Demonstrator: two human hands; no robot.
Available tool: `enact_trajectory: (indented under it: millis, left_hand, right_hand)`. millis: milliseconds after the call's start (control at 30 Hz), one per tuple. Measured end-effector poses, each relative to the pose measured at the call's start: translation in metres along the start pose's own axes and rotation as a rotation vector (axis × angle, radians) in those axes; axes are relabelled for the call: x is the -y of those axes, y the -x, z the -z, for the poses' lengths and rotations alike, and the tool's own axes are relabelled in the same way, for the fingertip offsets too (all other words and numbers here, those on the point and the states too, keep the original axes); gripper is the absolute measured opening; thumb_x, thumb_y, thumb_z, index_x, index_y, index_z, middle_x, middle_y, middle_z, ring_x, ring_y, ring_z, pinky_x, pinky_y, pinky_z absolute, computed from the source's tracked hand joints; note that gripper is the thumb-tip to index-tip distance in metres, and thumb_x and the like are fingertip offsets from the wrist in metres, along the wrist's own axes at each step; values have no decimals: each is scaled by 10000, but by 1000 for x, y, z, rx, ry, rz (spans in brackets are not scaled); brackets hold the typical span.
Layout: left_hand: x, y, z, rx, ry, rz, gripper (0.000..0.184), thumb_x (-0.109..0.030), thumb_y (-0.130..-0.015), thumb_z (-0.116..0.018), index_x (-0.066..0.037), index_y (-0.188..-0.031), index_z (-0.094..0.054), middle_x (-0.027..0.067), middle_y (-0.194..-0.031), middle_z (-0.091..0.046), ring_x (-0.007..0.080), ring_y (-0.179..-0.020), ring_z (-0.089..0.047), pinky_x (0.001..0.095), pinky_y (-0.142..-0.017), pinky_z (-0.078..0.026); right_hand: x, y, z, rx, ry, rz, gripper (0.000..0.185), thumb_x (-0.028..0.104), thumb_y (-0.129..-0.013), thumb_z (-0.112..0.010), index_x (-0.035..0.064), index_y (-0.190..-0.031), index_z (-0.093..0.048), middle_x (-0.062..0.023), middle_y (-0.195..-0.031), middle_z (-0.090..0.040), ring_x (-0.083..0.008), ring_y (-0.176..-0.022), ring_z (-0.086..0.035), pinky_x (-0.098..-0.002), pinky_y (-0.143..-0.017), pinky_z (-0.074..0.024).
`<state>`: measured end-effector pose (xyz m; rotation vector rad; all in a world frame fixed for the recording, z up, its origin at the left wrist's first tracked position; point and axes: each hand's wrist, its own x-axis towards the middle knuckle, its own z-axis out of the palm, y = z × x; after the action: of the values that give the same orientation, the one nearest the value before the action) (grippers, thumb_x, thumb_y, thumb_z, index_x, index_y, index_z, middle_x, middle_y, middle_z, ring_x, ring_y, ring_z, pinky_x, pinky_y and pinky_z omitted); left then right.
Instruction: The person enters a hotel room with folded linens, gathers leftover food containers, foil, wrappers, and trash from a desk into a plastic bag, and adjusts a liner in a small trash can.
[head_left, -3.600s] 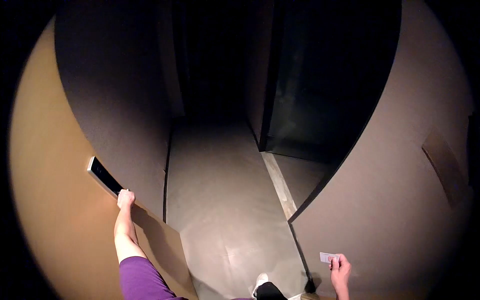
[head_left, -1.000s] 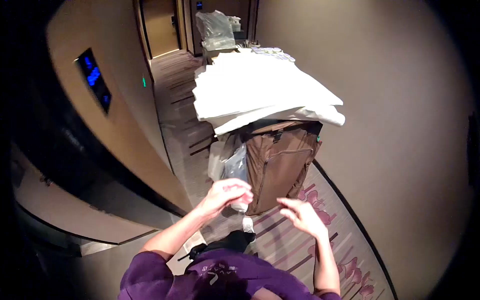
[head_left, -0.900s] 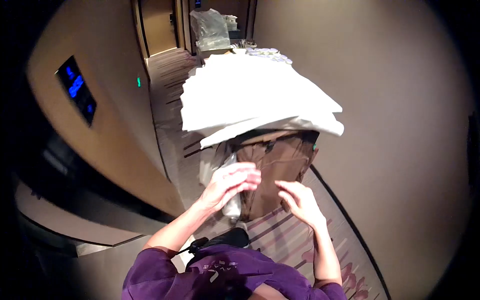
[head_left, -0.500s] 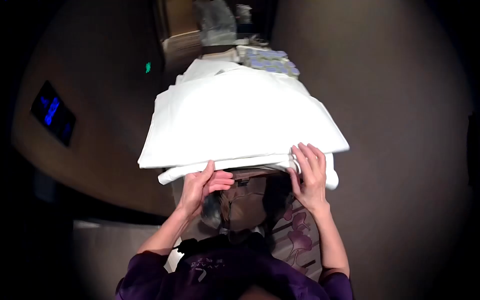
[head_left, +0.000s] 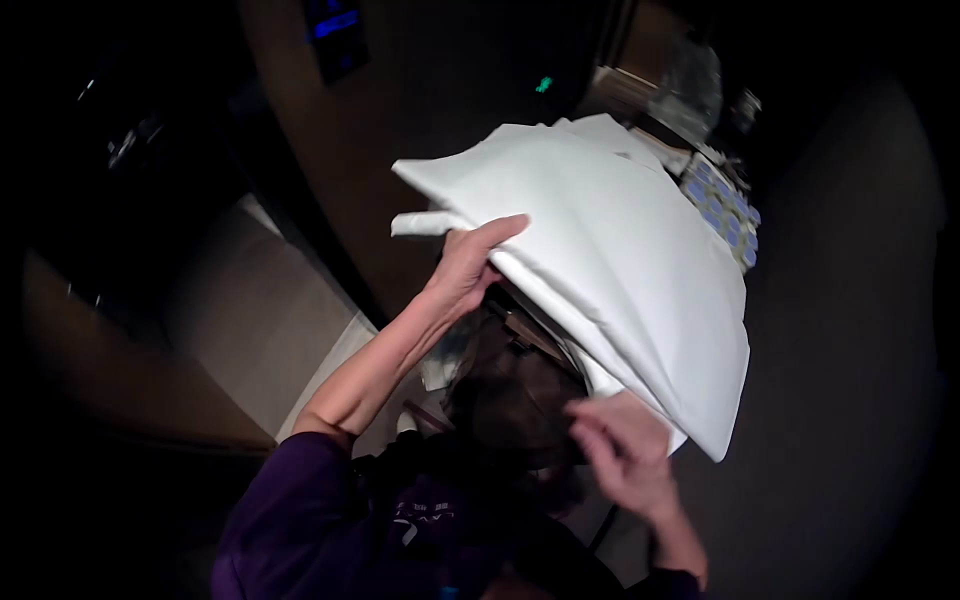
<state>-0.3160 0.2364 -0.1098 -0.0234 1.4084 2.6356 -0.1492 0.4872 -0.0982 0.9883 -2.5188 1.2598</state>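
A stack of folded white linen (head_left: 600, 230) fills the middle of the head view, its near edge running diagonally. My left hand (head_left: 473, 262) grips that edge, thumb on top and fingers underneath. A thinner folded layer (head_left: 420, 224) sticks out below the top cloth at the left. Near the lower right corner of the stack is my right hand (head_left: 628, 455), blurred by motion. Its fingers are smeared, and I cannot tell whether they touch the cloth. Under the linen hangs a dark brown bag-like front (head_left: 515, 395), mostly in shadow.
Beyond the linen lie a blue-patterned item (head_left: 722, 212) and a clear plastic bag (head_left: 690, 90). A dark wall with a blue-lit panel (head_left: 337, 25) stands at the upper left. Light flooring (head_left: 265, 310) shows through an opening at the left.
The view has turned, so the linen now appears slanted. My left hand has closed on the linen's edge. My right hand has come down off the near edge and is moving.
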Motion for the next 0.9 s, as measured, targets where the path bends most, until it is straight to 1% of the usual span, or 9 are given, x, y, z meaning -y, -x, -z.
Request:
enact_trajectory:
  millis: [100, 133, 233, 333, 400, 533, 633, 733, 900]
  left_hand:
    - [-26, 30, -37, 128, -112, -389, 493, -205, -830, -782, 77, -1187, -593, 145, -1073, -687, 230, -937, -694, 327, -844, -569]
    - [-34, 46, -47, 141, -221, -490, 483, -235, -837, -782, 75, -1167, -612, 148, -1060, -693, 234, -933, -695, 332, -847, -568]
    - [-43, 103, -58, 185, -544, -643, 524, -299, -865, -773, 70, -1204, -622, 166, -1058, -701, 258, -934, -701, 358, -874, -565]
    - [-43, 171, -49, 387, -405, -179, 587, -269, -858, -794, 43, -1304, -573, 192, -1194, -666, 289, -1073, -660, 378, -933, -548]
    - [-50, 220, -36, 438, -273, -68, 566, -264, -860, -793, 21, -1305, -590, 185, -1216, -666, 291, -1088, -657, 379, -930, -549]
    - [-76, 298, 31, 375, -656, 46, 506, -244, -861, -792, -4, -1275, -627, 166, -1224, -676, 289, -1101, -654, 383, -936, -544]
    - [-87, 331, 112, 517, -703, -80, 475, -182, -835, -802, 5, -1244, -651, 165, -1222, -684, 283, -1124, -648, 382, -959, -526]
    - [-99, 388, 145, 59, -134, 44, 486, -92, -785, -800, 9, -1235, -649, 136, -1146, -705, 263, -1082, -657, 361, -937, -522]
    - [-44, 447, 262, -162, -298, -92, 536, -28, -808, -758, 5, -1317, -595, 149, -1221, -672, 261, -1167, -625, 371, -995, -499]
  right_hand:
    - [14, 20, -65, 122, -879, -543, 383, 96, -921, -699, -62, -1258, -607, -163, -1129, -718, -238, -964, -696, -320, -869, -532]
    - [8, 19, -84, 85, -1019, -461, 410, 133, -965, -672, -64, -1307, -563, -179, -1118, -720, -204, -962, -695, -316, -883, -537]
    - [-17, 22, -118, -329, -1438, -462, 528, 197, -943, -690, -53, -1368, -504, -244, -1297, -612, -327, -1183, -618, -434, -1060, -476]
    - [-57, 38, -114, -715, -2006, -358, 623, 389, -981, -602, 57, -1480, -433, -129, -1502, -475, -305, -1360, -460, -495, -1180, -340]
    - [-75, 57, -135, -735, -1671, -269, 683, 473, -965, -606, 63, -1483, -434, -133, -1543, -422, -283, -1401, -405, -493, -1188, -318]
    - [-52, 58, -167, -694, -1597, -507, 686, 478, -962, -610, 61, -1478, -439, -133, -1534, -432, -283, -1392, -414, -491, -1179, -326]
    - [-31, 51, -204, -559, -1519, -674, 688, 482, -959, -613, 59, -1475, -444, -134, -1527, -439, -283, -1385, -421, -490, -1173, -332]
    - [-7, 37, -243, -414, -1452, -783, 690, 486, -956, -616, 57, -1471, -448, -134, -1520, -446, -283, -1378, -428, -489, -1167, -338]
    - [42, 9, -325, -167, -1381, -851, 695, 492, -952, -620, 54, -1465, -455, -135, -1508, -458, -283, -1367, -440, -486, -1157, -348]
